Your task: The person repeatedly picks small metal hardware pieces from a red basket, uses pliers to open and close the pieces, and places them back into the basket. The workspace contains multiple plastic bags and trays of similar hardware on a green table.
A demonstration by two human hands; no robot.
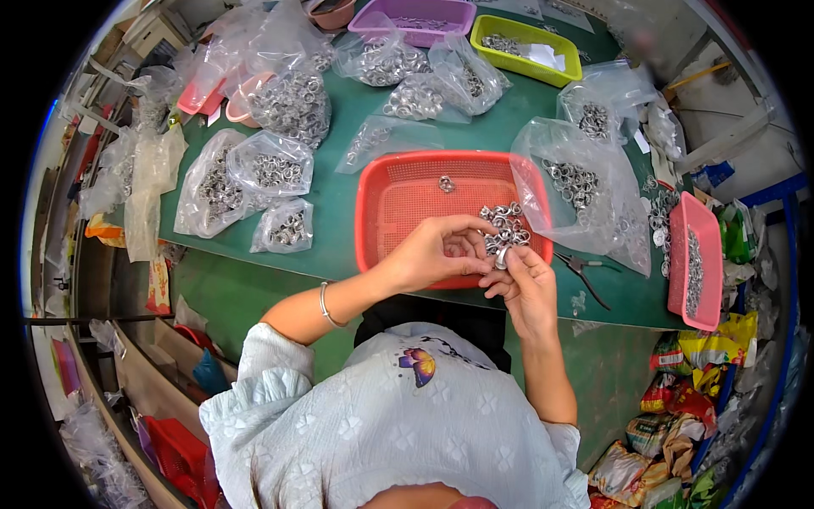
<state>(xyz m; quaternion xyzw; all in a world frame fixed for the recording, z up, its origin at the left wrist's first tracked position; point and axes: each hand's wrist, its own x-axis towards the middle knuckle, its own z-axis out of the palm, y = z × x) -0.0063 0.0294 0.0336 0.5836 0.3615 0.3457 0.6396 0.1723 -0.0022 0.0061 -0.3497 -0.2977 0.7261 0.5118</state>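
Over the near right part of a red perforated basket, my two hands meet close together. My right hand pinches a shiny silver metal ring between thumb and fingers. Beside it, my left hand is curled, its thumb reaching toward the ring; whether something small sits in its fingers cannot be made out. A pile of silver rings lies in the basket just beyond my fingers. Farther back in it lies a small separate cluster of rings.
A clear bag of rings overlaps the basket's right rim. Dark-handled pliers lie right of it. A pink basket stands at the table's right edge. Several filled bags cover the left; purple and yellow-green trays stand behind.
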